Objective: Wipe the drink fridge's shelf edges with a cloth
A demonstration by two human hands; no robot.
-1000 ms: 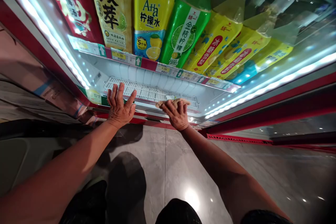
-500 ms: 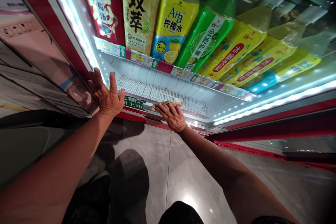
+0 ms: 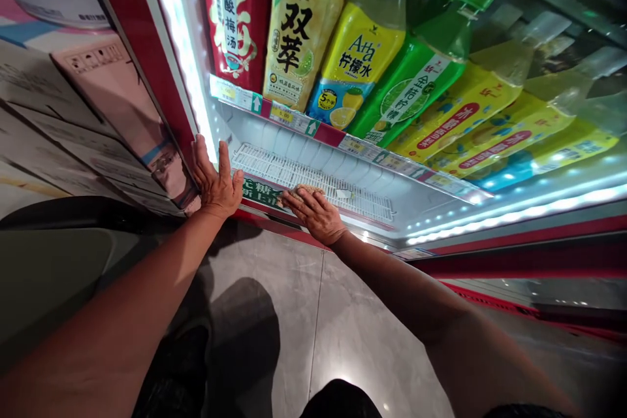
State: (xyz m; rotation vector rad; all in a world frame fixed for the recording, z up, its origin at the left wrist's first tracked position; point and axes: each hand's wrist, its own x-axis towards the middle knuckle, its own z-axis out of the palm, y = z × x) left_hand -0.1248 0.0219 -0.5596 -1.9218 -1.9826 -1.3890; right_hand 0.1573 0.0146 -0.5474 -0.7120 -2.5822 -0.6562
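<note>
My right hand point(image 3: 321, 217) presses a tan cloth point(image 3: 312, 190) along the front edge of the lowest shelf, fingers laid over it. Part of the cloth is hidden under the fingers. Beside it, to the left, runs a green strip point(image 3: 257, 191) with white Chinese lettering, partly covered by my fingertips. Behind the hand lies a white wire rack point(image 3: 267, 162) with a small pale tag point(image 3: 344, 194) at its front. My left hand point(image 3: 218, 189) is spread against the lower left frame of the lit drinks cooler, fingers apart, holding nothing.
Above my hands, a shelf with a price-tag rail point(image 3: 313, 127) holds several bottles, among them a red one point(image 3: 235, 26) and a green one point(image 3: 411, 91). Stacked cartons point(image 3: 98, 78) stand left of the cooler. Grey tiled floor point(image 3: 294, 313) lies below.
My right hand and the cloth have slid left along the shelf edge, covering more of the lettered strip. The view has shifted, so the cooler appears further right. My left hand stays on the frame.
</note>
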